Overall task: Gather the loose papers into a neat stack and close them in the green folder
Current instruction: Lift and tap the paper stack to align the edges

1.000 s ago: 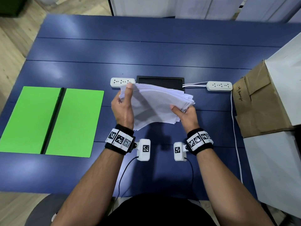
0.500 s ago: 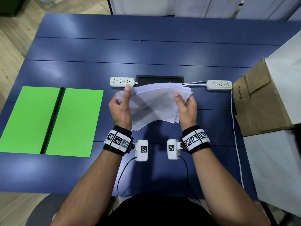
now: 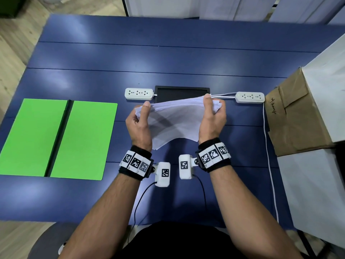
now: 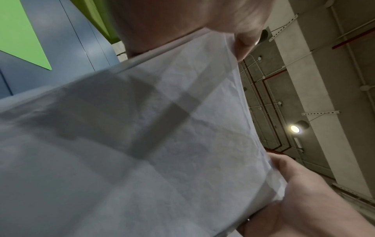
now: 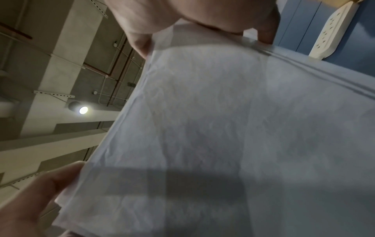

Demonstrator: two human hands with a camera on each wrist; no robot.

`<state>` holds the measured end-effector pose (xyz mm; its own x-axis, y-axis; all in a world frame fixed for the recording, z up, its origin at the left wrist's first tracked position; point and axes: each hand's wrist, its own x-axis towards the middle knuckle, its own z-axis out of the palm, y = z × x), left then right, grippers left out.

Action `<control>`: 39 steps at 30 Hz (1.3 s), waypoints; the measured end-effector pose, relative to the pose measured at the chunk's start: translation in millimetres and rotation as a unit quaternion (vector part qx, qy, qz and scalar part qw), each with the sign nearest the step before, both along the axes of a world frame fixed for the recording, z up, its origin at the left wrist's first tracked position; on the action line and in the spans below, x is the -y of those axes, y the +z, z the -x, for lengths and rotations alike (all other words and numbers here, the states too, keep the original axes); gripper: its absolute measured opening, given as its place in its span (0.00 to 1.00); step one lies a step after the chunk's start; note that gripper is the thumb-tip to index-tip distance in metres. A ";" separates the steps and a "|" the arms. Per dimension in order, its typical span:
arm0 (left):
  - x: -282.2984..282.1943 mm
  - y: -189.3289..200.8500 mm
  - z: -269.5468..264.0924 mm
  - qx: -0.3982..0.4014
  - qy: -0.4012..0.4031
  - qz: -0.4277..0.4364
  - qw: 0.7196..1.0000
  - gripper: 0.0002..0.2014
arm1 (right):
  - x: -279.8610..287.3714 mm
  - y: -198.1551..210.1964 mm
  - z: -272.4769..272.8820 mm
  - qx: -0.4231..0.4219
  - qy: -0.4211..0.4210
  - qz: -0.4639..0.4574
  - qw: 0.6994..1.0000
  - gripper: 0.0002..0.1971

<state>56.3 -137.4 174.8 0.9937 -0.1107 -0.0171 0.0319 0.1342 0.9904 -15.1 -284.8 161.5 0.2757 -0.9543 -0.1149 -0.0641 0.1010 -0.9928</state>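
Observation:
A sheaf of white papers point(image 3: 177, 120) stands tilted on edge above the blue table, its sheets fanned unevenly at the top corners. My left hand point(image 3: 141, 116) grips its left side, thumb on the near face. My right hand point(image 3: 211, 111) grips the right side the same way. Both wrist views are filled by the papers point(image 4: 162, 144) point(image 5: 223, 136); my left hand's fingers point(image 4: 182, 19) curl over the edge there, as do my right hand's fingers point(image 5: 192, 16). The green folder point(image 3: 56, 137) lies open and flat at the table's left, dark spine in the middle.
Two white power strips point(image 3: 139, 93) point(image 3: 250, 97) and a black recessed panel point(image 3: 182, 92) sit just behind the papers. A brown cardboard box point(image 3: 296, 116) and white boxes point(image 3: 313, 193) crowd the right edge. A white cable point(image 3: 268, 161) runs down the right side.
The sheaf has tipped up from a slanted fan toward standing on edge. My right hand has moved from its lower right corner up to the right side, and both hands have risen slightly.

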 end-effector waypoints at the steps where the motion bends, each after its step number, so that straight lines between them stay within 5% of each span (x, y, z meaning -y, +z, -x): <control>1: -0.6 -0.3 -0.2 -0.001 -0.002 -0.002 1.000 0.25 | 0.5 0.2 0.0 -0.004 -0.002 0.004 1.000 0.17; 5: 0.7 0.2 0.8 -0.004 0.001 0.011 1.000 0.14 | -1.9 4.5 0.0 -0.025 0.007 0.004 1.000 0.20; 9: 2.6 2.3 2.7 -0.011 -0.001 0.004 1.000 0.22 | -3.4 7.6 -1.4 -0.030 -0.001 -0.002 1.000 0.22; 19: 0.1 -0.9 -1.0 -0.012 0.027 0.009 1.000 0.09 | 1.6 6.4 -0.6 -0.014 -0.027 0.017 0.999 0.12; 27: -5.6 -9.1 -0.7 -0.016 -0.061 -0.031 0.998 0.13 | 2.1 -2.0 9.2 -0.070 0.120 0.079 0.987 0.26; 32: -11.8 5.3 -12.2 0.009 -0.059 -0.156 0.986 0.16 | 10.8 -14.0 17.8 -0.086 0.139 0.113 0.980 0.12; 35: -9.1 30.8 -22.8 0.164 -0.073 -0.333 0.926 0.24 | 16.4 -15.5 21.3 -0.073 0.159 0.107 0.979 0.11; 39: 22.1 52.3 -29.2 0.318 -0.164 -0.580 0.732 0.23 | 19.2 -13.3 22.5 -0.039 0.204 0.095 0.974 0.08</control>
